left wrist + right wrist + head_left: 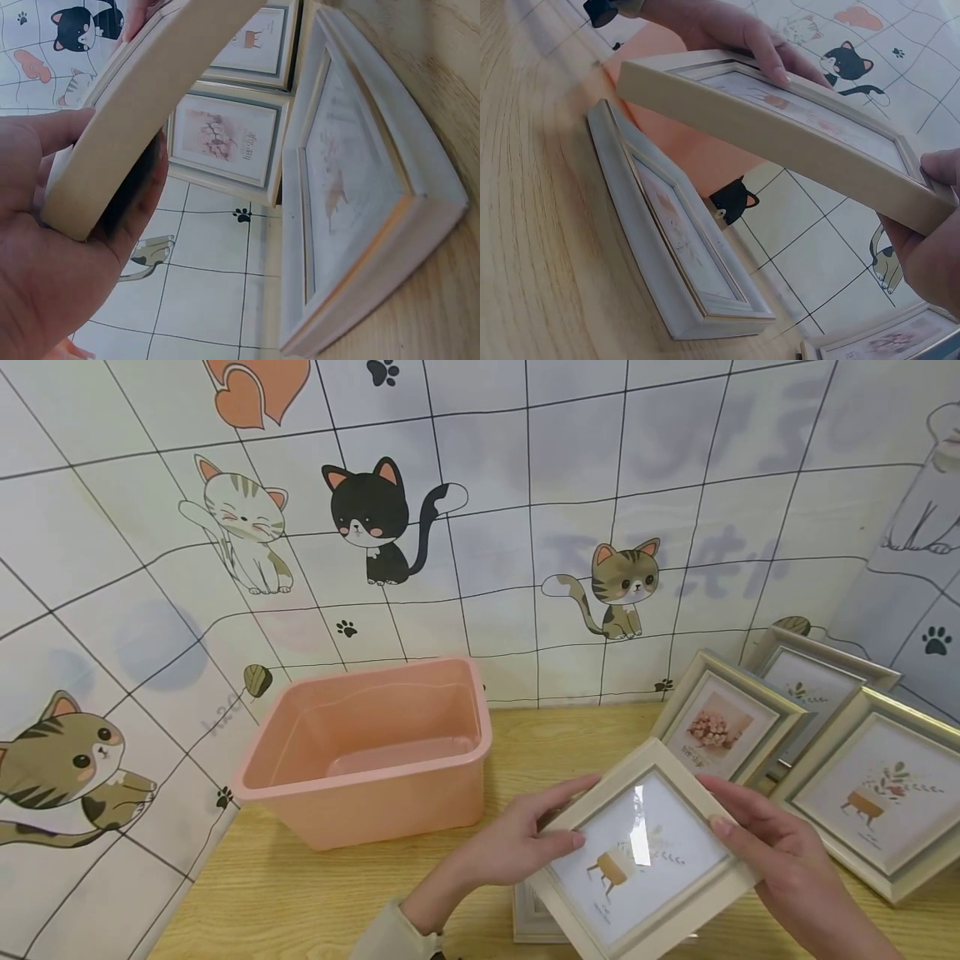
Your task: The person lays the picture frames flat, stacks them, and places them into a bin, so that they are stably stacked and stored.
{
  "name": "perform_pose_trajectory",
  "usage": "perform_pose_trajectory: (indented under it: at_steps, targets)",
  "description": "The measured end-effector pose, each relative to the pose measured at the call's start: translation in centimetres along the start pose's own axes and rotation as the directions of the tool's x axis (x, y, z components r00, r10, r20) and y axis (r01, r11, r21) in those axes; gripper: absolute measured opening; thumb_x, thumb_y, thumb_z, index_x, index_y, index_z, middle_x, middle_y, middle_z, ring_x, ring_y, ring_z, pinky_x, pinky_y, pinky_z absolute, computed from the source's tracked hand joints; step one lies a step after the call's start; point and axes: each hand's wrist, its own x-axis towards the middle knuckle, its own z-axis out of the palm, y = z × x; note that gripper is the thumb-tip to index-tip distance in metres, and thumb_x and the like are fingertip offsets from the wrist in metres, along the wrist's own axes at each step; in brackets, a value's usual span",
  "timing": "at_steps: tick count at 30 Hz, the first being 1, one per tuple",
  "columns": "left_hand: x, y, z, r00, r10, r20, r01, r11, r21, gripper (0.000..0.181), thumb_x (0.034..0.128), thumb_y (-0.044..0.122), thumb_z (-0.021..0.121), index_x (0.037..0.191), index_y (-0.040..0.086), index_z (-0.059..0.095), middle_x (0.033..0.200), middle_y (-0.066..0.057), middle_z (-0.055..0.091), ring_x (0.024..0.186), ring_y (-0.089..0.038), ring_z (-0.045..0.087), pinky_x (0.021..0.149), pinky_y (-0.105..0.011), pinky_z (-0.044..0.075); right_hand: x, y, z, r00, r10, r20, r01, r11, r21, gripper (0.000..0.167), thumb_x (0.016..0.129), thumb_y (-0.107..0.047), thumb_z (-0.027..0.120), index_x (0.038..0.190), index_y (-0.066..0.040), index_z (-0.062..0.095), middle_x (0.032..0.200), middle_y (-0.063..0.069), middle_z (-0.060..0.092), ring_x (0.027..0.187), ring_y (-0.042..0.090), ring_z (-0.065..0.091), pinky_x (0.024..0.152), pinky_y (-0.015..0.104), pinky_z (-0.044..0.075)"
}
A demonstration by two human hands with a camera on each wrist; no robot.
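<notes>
A cream picture frame (577, 922) with a plant print is held tilted above the table by both hands. The left hand (517, 839) grips its left edge, thumb on the front and fingers behind; the left wrist view shows this hand (60, 210) around the thick border. The right hand (787, 852) pinches the upper right edge, thumb on the front. Beneath the held frame a white frame with a thin gold line (660, 262) lies on the table, mostly covered in the head view.
A pink bin (382, 806) stands at the back left of the wooden table (300, 893). Several frames lean together at the right, among them one with a pink flower print (712, 727) and a larger gold-edged one (885, 793). A cat-patterned covering (495, 552) rises behind.
</notes>
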Motion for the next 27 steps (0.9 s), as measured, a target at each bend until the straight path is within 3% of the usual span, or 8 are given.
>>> perform_pose_trajectory:
  at_steps: [7, 11, 14, 17, 20, 22, 24, 27]
  targets:
    - [0.0, -1.9, -0.3, 0.986, -0.062, -0.155, 0.055, 0.997, -0.047, 0.049, 0.0985, 0.004, 0.066, 0.145, 0.018, 0.060, 0.126, -0.008, 0.066, 0.093, -0.009, 0.067, 0.072, -0.029, 0.059, 0.0, 0.8, -0.3, 0.995, 0.038, -0.092, -0.033, 0.998, 0.059, 0.054, 0.105, 0.011, 0.040, 0.148, -0.017, 0.056, 0.131, -0.003, 0.068, 0.097, 0.019, 0.072, 0.070, 0.037, 0.061]
    - [0.1, -3.0, -0.3, 0.963, -0.089, -0.254, 0.077, 0.995, -0.056, 0.041, 0.0960, 0.003, 0.069, 0.136, 0.013, 0.068, 0.116, -0.009, 0.070, 0.082, -0.010, 0.069, 0.066, -0.028, 0.059, 0.1, 1.4, 0.3, 0.978, 0.108, -0.177, -0.104, 0.994, 0.035, 0.051, 0.105, 0.007, 0.047, 0.145, -0.021, 0.060, 0.125, -0.007, 0.070, 0.092, 0.019, 0.072, 0.066, 0.037, 0.061]
    - [0.2, -3.6, -0.3, 0.939, -0.094, -0.330, 0.094, 0.995, -0.017, 0.037, 0.0938, 0.003, 0.071, 0.130, 0.010, 0.072, 0.117, -0.010, 0.071, 0.081, -0.011, 0.068, 0.066, -0.027, 0.058, 0.1, 1.6, 0.7, 0.960, 0.154, -0.235, -0.172, 0.983, -0.057, 0.048, 0.104, 0.002, 0.054, 0.144, -0.022, 0.061, 0.118, -0.009, 0.073, 0.089, 0.019, 0.073, 0.065, 0.037, 0.060]
    - [0.4, -4.0, -0.3, 0.906, -0.089, -0.413, 0.115, 0.993, 0.039, 0.033, 0.0912, 0.004, 0.075, 0.124, 0.008, 0.075, 0.117, -0.010, 0.071, 0.092, -0.012, 0.066, 0.073, -0.026, 0.057, -0.1, 1.6, 1.0, 0.937, 0.199, -0.287, -0.262, 0.944, -0.202, 0.046, 0.102, -0.003, 0.061, 0.145, -0.021, 0.059, 0.113, -0.008, 0.074, 0.087, 0.017, 0.073, 0.066, 0.035, 0.060]
    - [0.6, -4.4, -0.5, 0.873, -0.074, -0.482, 0.137, 0.986, 0.096, 0.029, 0.0892, 0.004, 0.077, 0.118, 0.007, 0.077, 0.117, -0.009, 0.071, 0.104, -0.017, 0.062, 0.087, -0.030, 0.053, -0.3, 1.7, 1.4, 0.913, 0.247, -0.325, -0.356, 0.872, -0.337, 0.050, 0.100, -0.009, 0.066, 0.149, -0.013, 0.054, 0.117, 0.004, 0.073, 0.086, 0.014, 0.072, 0.068, 0.033, 0.059]
    - [0.8, -4.5, -0.6, 0.856, -0.075, -0.512, 0.161, 0.979, 0.127, 0.027, 0.0883, 0.005, 0.078, 0.116, 0.007, 0.078, 0.115, -0.008, 0.071, 0.109, -0.021, 0.060, 0.094, -0.037, 0.050, -0.4, 1.8, 1.6, 0.900, 0.285, -0.330, -0.401, 0.839, -0.367, 0.057, 0.099, -0.009, 0.068, 0.152, -0.005, 0.048, 0.122, 0.016, 0.070, 0.088, 0.013, 0.071, 0.069, 0.033, 0.058]
    - [0.8, -4.7, -0.7, 0.848, -0.081, -0.523, 0.184, 0.972, 0.147, 0.026, 0.0881, 0.005, 0.078, 0.114, 0.007, 0.078, 0.115, -0.008, 0.071, 0.114, -0.026, 0.060, 0.100, -0.045, 0.046, -0.5, 1.9, 1.8, 0.890, 0.328, -0.317, -0.435, 0.820, -0.372, 0.062, 0.098, -0.009, 0.068, 0.154, 0.000, 0.042, 0.125, 0.025, 0.067, 0.089, 0.013, 0.071, 0.070, 0.033, 0.058]
    - [0.9, -5.0, -0.7, 0.848, -0.106, -0.520, 0.211, 0.966, 0.147, 0.025, 0.0883, 0.006, 0.078, 0.113, 0.007, 0.078, 0.118, -0.010, 0.070, 0.120, -0.032, 0.059, 0.104, -0.053, 0.044, -0.7, 2.2, 2.0, 0.883, 0.374, -0.285, -0.461, 0.808, -0.366, 0.065, 0.098, -0.005, 0.068, 0.154, 0.005, 0.037, 0.125, 0.028, 0.066, 0.091, 0.013, 0.071, 0.071, 0.033, 0.058]
